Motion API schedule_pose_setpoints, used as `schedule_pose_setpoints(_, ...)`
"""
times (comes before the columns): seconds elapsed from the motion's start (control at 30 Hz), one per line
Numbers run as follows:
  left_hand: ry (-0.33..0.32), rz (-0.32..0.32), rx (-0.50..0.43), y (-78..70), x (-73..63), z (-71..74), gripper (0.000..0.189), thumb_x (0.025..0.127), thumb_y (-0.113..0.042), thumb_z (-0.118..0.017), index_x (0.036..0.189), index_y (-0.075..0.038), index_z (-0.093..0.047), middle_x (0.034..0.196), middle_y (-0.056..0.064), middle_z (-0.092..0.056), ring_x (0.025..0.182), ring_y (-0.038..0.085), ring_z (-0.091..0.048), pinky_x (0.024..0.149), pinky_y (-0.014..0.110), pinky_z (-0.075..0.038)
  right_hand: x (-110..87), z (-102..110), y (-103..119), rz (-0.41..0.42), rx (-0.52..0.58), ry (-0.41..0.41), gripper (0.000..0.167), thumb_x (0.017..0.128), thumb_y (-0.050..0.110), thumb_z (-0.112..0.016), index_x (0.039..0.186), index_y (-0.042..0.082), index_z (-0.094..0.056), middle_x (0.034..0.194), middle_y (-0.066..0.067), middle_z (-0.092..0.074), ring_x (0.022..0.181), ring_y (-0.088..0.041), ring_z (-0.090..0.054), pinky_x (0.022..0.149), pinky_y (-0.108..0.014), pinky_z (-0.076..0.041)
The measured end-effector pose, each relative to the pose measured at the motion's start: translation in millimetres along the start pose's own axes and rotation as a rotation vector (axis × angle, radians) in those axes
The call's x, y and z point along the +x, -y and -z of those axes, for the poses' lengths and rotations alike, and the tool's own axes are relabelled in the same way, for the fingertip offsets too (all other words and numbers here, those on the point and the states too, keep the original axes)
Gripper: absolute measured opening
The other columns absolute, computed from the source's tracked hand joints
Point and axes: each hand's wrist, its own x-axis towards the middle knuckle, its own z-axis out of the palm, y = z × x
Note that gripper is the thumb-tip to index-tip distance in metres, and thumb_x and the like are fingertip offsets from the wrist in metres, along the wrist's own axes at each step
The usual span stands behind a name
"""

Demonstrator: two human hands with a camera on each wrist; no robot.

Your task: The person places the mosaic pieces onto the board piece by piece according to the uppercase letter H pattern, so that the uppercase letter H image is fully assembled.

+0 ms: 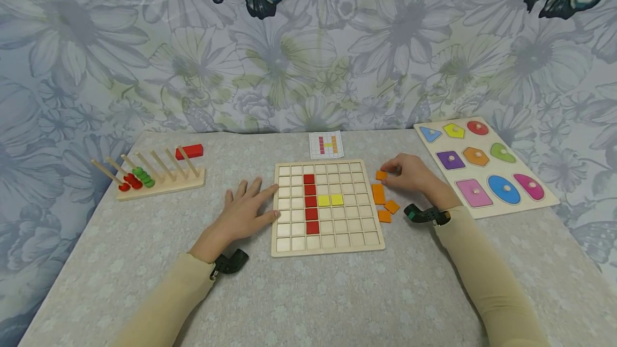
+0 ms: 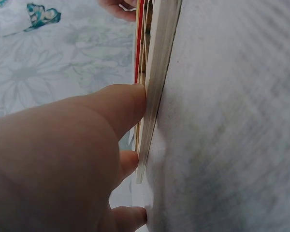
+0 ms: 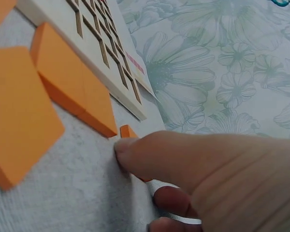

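Observation:
A wooden grid board (image 1: 289,245) lies mid-table, with a column of red square tiles (image 1: 310,201) and two yellow tiles (image 1: 330,200) set in its cells. My left hand (image 1: 246,210) rests at the board's left edge, thumb and a finger touching its rim, fingers spread. To the right of the board my right hand (image 1: 407,175) pinches an orange square tile (image 1: 381,175) between thumb and finger, at table level. Several more orange tiles (image 1: 378,194) lie just below that hand; the right wrist view shows them close up (image 3: 72,82).
Behind the board stands a small pattern card (image 1: 326,145). A peg counting stand (image 1: 168,183) with red and green beads and a red block (image 1: 189,151) are at the left. On the right lies a shape puzzle board (image 1: 487,167) with knobbed pieces.

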Motion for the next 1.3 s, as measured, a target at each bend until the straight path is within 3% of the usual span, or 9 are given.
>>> schedule_pose_setpoints(0.37,0.002,-0.002,-0.005,-1.0,-1.1,1.5,0.067,0.101,-0.042,-0.061,0.160,-0.019,-0.038,0.167,0.029,-0.018,0.152,0.061,-0.007,0.111,0.084,-0.003,-1.1,-0.9,0.3,-0.008,0.001,-0.024,0.029,0.087,0.015,-0.078,0.112,0.001,-0.077,0.101,-0.016,-0.068,0.086,-0.025,-0.061,0.076,-0.033,-0.048)
schedule_pose_setpoints(1.3,-0.010,-0.001,0.021,-1.7,-0.8,-2.6,0.068,0.100,-0.043,-0.061,0.159,-0.017,-0.039,0.167,0.030,-0.020,0.151,0.062,-0.009,0.111,0.085,-0.006,-3.4,-0.2,0.6,0.006,0.025,-0.021,0.029,0.089,0.013,-0.074,0.114,0.000,-0.076,0.107,-0.019,-0.072,0.087,-0.027,-0.063,0.079,-0.038,-0.052)
